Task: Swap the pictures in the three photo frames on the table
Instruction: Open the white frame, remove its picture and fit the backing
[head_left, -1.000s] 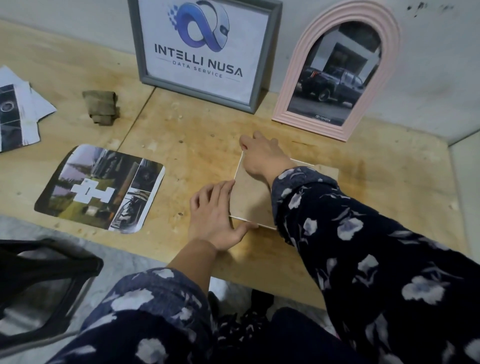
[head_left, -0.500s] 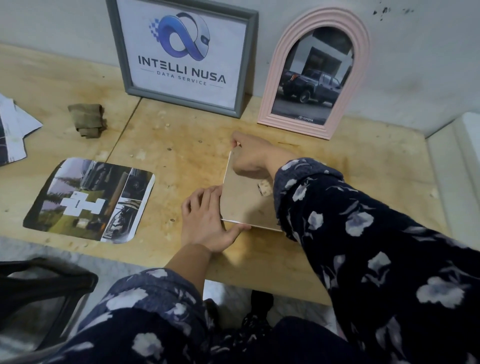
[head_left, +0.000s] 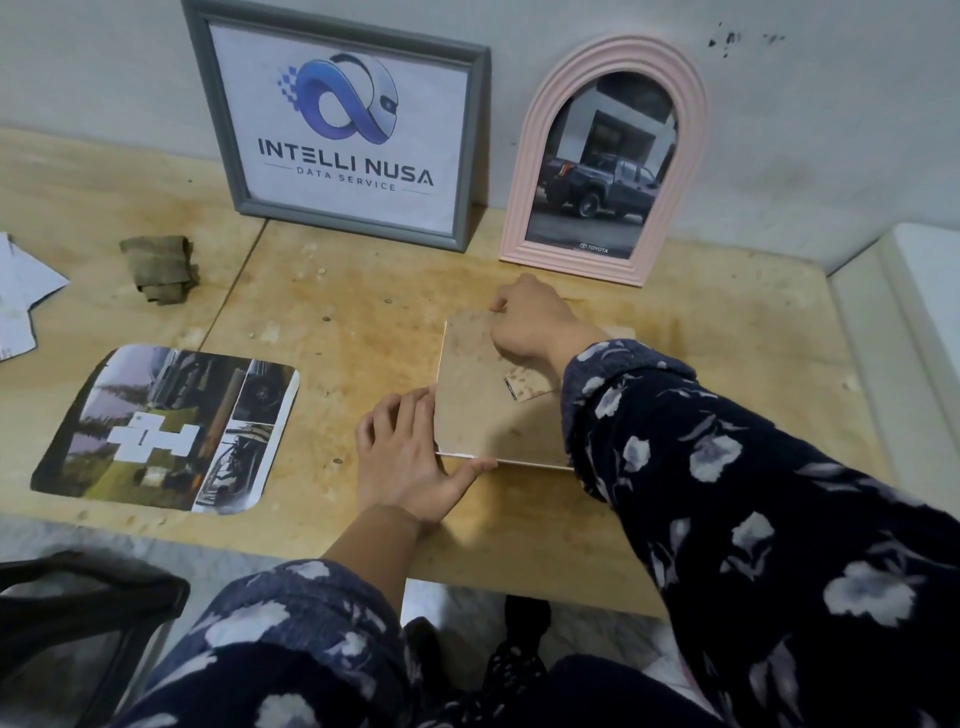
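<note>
A third photo frame (head_left: 483, 415) lies face down on the wooden table (head_left: 701, 415), its brown backing board up. My left hand (head_left: 410, 457) rests against its left edge, fingers flat and the thumb along its near edge. My right hand (head_left: 530, 322) reaches over the far side, fingertips curled and pinching at the backing's top edge. A small stand flap (head_left: 530, 387) sticks up from the backing. A grey frame (head_left: 337, 124) with a logo print and a pink arched frame (head_left: 608, 161) with a truck photo lean on the wall. A loose collage picture (head_left: 166, 431) lies flat at left.
A folded olive cloth (head_left: 161, 267) sits on the table at back left. Loose white papers (head_left: 21, 291) lie at the far left edge. A dark chair (head_left: 78, 613) stands below the table's near edge at left. A white ledge (head_left: 914, 322) borders the table on the right.
My right hand went from lying flat on the backing to curling at its far edge, and the backing's far side has lifted. The stand flap has come into sight. My left hand stayed put.
</note>
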